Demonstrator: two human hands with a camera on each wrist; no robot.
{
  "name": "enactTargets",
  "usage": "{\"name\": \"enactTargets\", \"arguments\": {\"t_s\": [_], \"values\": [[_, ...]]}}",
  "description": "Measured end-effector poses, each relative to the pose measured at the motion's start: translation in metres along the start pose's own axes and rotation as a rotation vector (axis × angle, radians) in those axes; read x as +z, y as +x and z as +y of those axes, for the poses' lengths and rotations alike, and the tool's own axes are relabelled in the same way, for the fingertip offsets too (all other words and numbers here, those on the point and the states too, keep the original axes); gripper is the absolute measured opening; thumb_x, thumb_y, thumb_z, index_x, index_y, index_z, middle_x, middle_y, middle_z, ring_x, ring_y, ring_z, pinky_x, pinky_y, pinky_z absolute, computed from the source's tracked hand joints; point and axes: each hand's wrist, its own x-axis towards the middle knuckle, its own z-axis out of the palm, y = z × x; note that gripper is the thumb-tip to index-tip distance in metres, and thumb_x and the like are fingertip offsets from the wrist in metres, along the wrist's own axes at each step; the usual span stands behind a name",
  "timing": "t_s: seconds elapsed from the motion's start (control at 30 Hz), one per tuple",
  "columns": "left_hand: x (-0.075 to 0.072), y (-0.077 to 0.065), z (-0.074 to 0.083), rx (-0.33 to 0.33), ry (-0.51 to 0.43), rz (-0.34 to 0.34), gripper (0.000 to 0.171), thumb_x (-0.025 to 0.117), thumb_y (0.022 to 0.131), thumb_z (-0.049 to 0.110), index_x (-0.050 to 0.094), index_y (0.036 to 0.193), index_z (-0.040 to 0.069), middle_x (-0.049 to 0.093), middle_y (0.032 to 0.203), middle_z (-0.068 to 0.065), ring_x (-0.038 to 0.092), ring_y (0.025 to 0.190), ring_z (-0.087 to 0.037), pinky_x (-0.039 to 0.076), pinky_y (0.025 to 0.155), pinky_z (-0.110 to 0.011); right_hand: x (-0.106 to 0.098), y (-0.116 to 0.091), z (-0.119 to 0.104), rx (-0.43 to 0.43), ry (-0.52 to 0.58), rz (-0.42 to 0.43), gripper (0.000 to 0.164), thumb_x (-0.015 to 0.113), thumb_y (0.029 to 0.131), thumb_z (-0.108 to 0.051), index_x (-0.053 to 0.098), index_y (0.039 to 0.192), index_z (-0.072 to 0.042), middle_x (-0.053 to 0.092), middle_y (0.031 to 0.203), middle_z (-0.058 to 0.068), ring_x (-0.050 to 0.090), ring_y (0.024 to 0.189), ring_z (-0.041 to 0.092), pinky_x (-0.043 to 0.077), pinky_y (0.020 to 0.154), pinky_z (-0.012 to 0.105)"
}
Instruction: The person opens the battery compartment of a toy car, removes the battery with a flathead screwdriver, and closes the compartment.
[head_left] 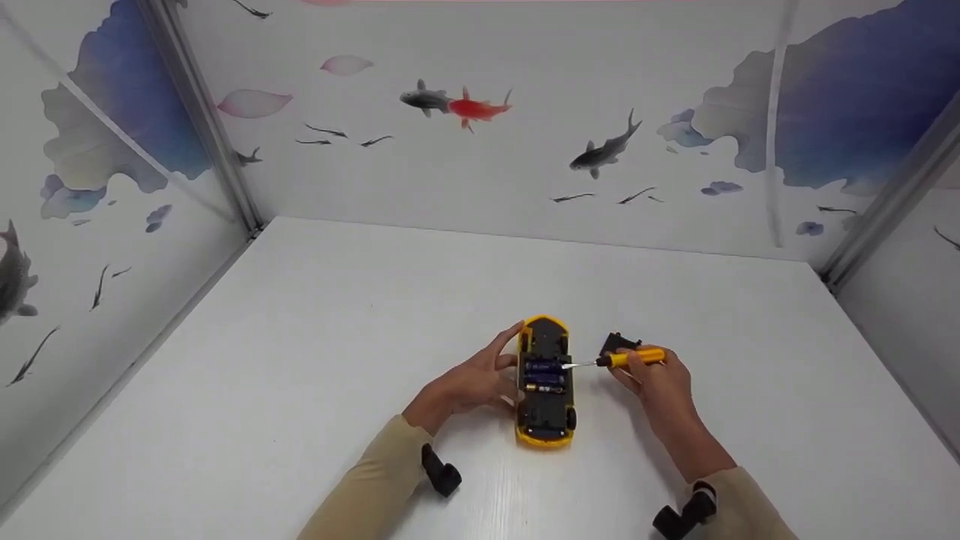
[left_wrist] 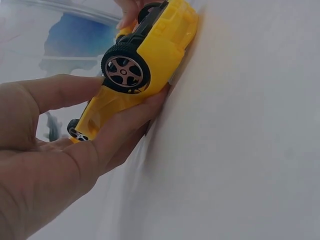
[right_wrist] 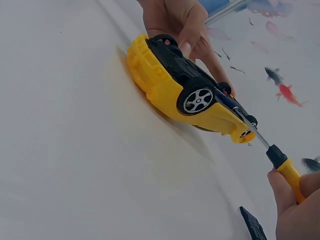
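Note:
A yellow toy car (head_left: 544, 420) lies upside down on the white table, its black underside up. Several batteries (head_left: 545, 379) sit in the uncovered compartment at its middle. My left hand (head_left: 476, 381) grips the car along its left side; in the left wrist view the thumb is by a wheel (left_wrist: 125, 70) and the fingers reach under the yellow body. My right hand (head_left: 664, 382) holds a screwdriver (head_left: 637, 357) by its yellow handle. In the right wrist view its metal shaft (right_wrist: 256, 132) slants to the compartment, with the tip right at the batteries.
A small black battery cover (head_left: 618, 343) lies on the table right of the car, partly behind the screwdriver; the right wrist view shows it near the bottom edge. White panels printed with fish (head_left: 480, 110) enclose the table (head_left: 360, 300) at the back and sides.

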Motion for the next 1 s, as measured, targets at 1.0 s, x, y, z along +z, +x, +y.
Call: {"name": "enactTargets", "arguments": {"t_s": [1.0], "values": [[0.003,0.001,0.0,-0.011,-0.008,0.032,0.111,0.056,0.078,-0.021,0.012,0.16,0.041,0.039,0.158,-0.016,0.056,0.13,-0.037,0.057,0.094,-0.054,0.015,-0.024,-0.016,-0.356,-0.314,0.075,0.042,0.056,0.101,-0.007,0.036,0.136,0.004,0.049,0.135,0.022,0.06,0.125,0.035,0.054,0.091,0.024]]}}
